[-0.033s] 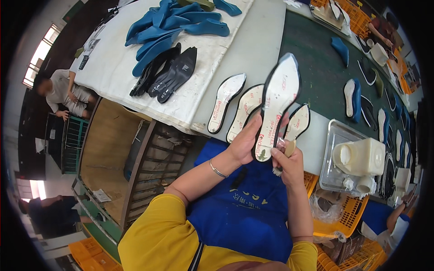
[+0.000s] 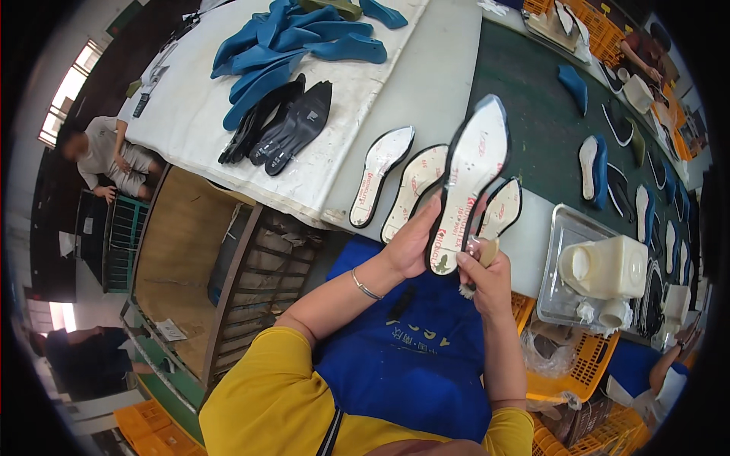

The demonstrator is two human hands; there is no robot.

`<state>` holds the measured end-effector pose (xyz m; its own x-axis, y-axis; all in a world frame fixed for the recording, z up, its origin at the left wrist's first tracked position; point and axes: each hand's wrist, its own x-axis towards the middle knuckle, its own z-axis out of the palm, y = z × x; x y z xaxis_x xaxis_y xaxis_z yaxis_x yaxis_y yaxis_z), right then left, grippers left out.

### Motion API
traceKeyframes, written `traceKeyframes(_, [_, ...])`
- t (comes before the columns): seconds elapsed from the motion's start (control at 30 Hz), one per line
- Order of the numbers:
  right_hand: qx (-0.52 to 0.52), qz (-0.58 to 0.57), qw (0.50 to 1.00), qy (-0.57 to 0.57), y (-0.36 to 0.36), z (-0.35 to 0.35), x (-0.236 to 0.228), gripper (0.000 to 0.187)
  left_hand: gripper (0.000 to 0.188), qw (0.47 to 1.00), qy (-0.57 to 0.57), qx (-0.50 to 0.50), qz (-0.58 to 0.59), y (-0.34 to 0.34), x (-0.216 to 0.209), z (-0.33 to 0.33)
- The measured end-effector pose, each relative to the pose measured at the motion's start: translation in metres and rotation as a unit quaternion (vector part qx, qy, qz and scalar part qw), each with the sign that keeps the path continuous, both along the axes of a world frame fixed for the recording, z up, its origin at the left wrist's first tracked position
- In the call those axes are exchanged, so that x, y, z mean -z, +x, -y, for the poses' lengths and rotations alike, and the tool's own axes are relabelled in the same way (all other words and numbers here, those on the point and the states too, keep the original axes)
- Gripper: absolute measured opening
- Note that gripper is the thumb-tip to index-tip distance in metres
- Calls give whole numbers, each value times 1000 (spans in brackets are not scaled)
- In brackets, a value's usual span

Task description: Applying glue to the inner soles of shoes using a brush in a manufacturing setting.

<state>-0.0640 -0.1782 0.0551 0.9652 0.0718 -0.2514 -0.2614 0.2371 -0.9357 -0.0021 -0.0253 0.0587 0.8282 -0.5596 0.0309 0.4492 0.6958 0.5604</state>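
Observation:
My left hand (image 2: 411,242) grips a pointed shoe insole (image 2: 477,156), its white face with red print toward me and a black rim around it. At the heel end, the thumb of my right hand (image 2: 487,275) presses on the insole. That same hand holds a small brush (image 2: 468,289) with a pale handle, bristles pointing down. Behind them on the table lie three similar insoles: one at the left (image 2: 380,176), one in the middle (image 2: 414,186) partly covered by my left hand, and one at the right (image 2: 502,207).
Blue shoe lasts (image 2: 296,42) and black shoe uppers (image 2: 300,129) are heaped on the white cloth. A metal tray (image 2: 553,285) at the right holds a cream plastic container (image 2: 616,266). Lasts and insoles line the green belt (image 2: 525,99). A slatted cart (image 2: 247,289) stands left; other people sit nearby.
The held insole has shifted very slightly down and to the right. Both hands keep their hold.

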Motion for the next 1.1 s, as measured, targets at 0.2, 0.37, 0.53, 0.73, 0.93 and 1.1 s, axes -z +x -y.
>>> traceKeyframes(0.2, [77, -17, 996, 34, 10, 13, -6, 14, 67, 964, 215, -118, 104, 95, 39, -44])
traceKeyframes(0.37, [156, -28, 987, 41, -1, 40, 7, 15, 70, 832, 422, -313, 177, 238, 47, -102])
traceKeyframes(0.53, [244, -25, 969, 12, -2, 59, 18, 15, 81, 645, 590, -456, 167, 382, 71, -138])
traceKeyframes(0.73, [244, -37, 969, -16, 6, 77, 20, 12, 94, 453, 733, -481, 162, 502, 91, -172])
traceKeyframes(0.93, [231, -70, 969, -57, 2, 87, 27, 11, 66, 379, 813, -424, 126, 506, 104, -142])
traceKeyframes(1.1, [194, -87, 977, -2, 4, 91, 34, 9, 54, 439, 757, -434, 216, 497, 116, -134])
